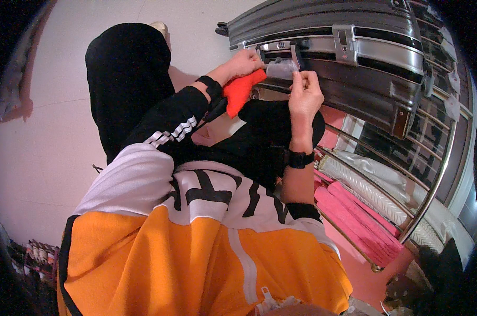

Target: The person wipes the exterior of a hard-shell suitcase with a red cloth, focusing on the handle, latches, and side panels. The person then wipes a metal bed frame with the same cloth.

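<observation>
A strip of clear plastic (281, 69) stretches between my hands, just below the carry handle of a dark grey ribbed suitcase (364, 79). My left hand (244, 63) is closed in a pinch at the strip's left end, close to the handle's left mount. At the other end, my right hand (305, 96) pinches the plastic between thumb and fingers. A bright orange-red cloth (242, 94) hangs right under my left hand and wrist; whether that hand also grips it is hidden. Black bands circle both wrists.
The suitcase lies on a metal rack (438, 184) at the right, its silver latch (345, 45) facing me. Lower on the rack are pink folded fabric (359, 224) and white wrapped rolls (380, 181). My bent black-clad knee (125, 68) rises over the pale floor (43, 147).
</observation>
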A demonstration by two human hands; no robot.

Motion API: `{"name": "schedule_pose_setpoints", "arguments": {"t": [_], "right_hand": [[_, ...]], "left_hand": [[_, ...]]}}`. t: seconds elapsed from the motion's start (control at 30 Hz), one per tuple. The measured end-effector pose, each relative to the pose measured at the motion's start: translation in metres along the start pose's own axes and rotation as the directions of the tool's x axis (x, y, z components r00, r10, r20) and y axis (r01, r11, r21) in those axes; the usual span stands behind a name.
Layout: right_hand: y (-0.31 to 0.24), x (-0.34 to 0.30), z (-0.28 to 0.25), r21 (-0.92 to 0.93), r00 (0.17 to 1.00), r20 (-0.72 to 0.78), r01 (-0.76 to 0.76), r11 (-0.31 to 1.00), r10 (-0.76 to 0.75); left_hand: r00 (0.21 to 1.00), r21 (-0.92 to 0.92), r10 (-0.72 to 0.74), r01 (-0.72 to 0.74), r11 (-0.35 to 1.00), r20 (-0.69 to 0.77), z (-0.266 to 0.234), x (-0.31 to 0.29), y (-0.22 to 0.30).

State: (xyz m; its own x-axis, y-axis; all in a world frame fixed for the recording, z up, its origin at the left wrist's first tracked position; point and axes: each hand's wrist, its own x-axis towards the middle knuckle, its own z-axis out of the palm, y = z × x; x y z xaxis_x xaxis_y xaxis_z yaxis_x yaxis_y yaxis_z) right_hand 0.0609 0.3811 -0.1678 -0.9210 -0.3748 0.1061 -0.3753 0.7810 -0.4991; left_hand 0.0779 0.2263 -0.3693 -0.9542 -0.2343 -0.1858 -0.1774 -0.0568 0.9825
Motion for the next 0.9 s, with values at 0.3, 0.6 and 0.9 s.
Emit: {"name": "schedule_pose_setpoints", "arguments": {"t": [0.3,0.6,0.9], "right_hand": [[-0.007,0.002,-0.002,0.160,0.998,-0.060,0.043,0.986,-0.033],[-0.001,-0.030,0.011,0.296,0.968,0.206,-0.202,0.934,0.144],[0.010,-0.006,0.055,0.463,0.900,0.245,-0.436,0.772,0.362]], "left_hand": [[0.898,-0.757,-0.200,0.439,0.483,0.393,0.000,-0.015,0.025],[0.960,-0.528,-0.114,0.238,0.816,0.256,0.005,-0.011,-0.006],[0.929,-0.619,-0.147,0.340,0.708,0.341,0.003,-0.016,-0.004]]}}
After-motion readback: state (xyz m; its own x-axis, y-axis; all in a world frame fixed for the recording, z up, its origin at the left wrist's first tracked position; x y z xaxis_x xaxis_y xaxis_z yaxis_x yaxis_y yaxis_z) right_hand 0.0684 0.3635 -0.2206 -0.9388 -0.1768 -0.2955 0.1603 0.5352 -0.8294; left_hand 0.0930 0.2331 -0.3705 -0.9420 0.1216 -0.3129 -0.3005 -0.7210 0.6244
